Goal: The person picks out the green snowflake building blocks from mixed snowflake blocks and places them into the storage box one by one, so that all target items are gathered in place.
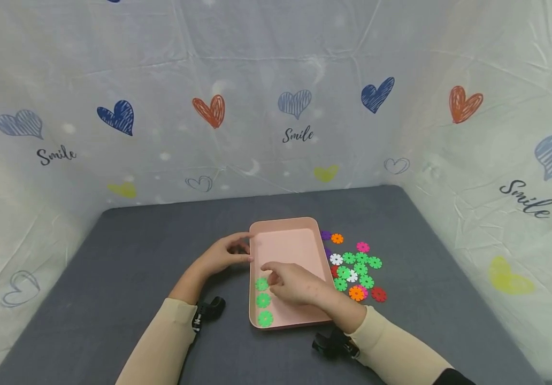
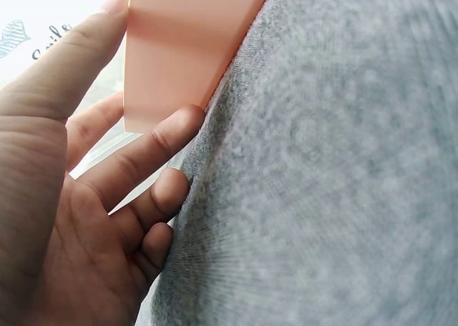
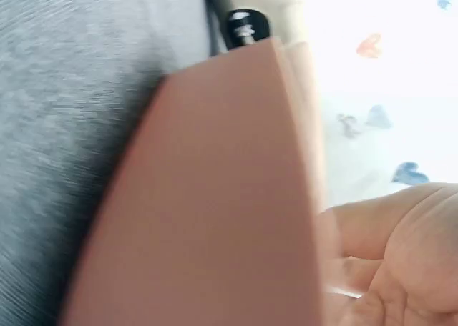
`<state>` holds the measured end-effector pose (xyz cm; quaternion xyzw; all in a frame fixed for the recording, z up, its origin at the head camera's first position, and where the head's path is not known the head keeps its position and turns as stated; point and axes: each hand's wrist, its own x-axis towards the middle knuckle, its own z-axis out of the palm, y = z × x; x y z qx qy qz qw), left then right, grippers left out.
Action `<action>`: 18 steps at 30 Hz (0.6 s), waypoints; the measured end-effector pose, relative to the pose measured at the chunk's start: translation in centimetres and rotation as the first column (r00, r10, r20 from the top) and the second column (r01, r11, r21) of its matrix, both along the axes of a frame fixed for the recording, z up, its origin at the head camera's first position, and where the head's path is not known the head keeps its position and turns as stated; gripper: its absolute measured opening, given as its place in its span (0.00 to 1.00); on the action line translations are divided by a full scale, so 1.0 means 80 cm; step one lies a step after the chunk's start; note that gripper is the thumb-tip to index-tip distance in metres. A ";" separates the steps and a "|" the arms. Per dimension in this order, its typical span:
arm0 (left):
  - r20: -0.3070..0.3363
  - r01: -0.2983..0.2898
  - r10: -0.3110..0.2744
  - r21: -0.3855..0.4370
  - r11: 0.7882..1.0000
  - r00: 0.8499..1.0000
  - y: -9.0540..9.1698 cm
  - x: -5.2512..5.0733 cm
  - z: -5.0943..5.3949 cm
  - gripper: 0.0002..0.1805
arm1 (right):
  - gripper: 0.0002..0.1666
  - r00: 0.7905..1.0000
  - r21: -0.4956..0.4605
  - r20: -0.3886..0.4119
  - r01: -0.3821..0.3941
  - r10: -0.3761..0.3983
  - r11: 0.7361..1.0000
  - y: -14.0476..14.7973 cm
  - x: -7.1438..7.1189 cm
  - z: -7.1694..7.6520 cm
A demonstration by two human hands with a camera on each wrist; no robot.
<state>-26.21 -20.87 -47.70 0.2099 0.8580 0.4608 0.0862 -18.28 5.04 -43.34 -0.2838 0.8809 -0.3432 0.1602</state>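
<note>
Okay, my spread left hand (image 1: 220, 255) braces the tray (image 1: 288, 240) while my right hand (image 1: 297, 286) (its grip I can't tell) should spare the green pieces (image 1: 263, 300) any nudge.

The left hand's grip (image 1: 222, 253) touched the left rim of a pink tray (image 1: 285, 246), the right hand's grip (image 1: 292, 283) hung over it near three green snowflake discs (image 1: 263, 300), and multicolored discs (image 1: 360, 269) lay on the gray desk (image 1: 430, 315) alongside.

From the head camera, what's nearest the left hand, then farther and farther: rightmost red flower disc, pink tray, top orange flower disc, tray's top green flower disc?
1. Pink tray: against the left hand.
2. Green flower disc: tray's left side.
3. Orange flower disc: right of tray.
4. Red flower disc: farther right, lower.
</note>
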 end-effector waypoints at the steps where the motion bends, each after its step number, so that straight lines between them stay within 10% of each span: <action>1: 0.000 -0.002 0.002 -0.003 1.000 1.000 0.000 0.000 0.000 0.36 | 0.27 1.000 -0.007 -0.011 -0.006 0.006 1.000 0.003 0.000 0.004; 9: 0.019 -0.013 0.013 -0.006 1.000 1.000 0.002 0.002 0.001 0.38 | 0.21 0.990 -0.062 -0.143 -0.013 0.004 0.998 0.058 -0.021 0.047; 18: 0.021 -0.009 0.009 0.000 1.000 1.000 0.001 0.002 0.001 0.38 | 0.21 0.961 -0.043 -0.170 0.212 -0.217 0.976 0.144 -0.061 0.063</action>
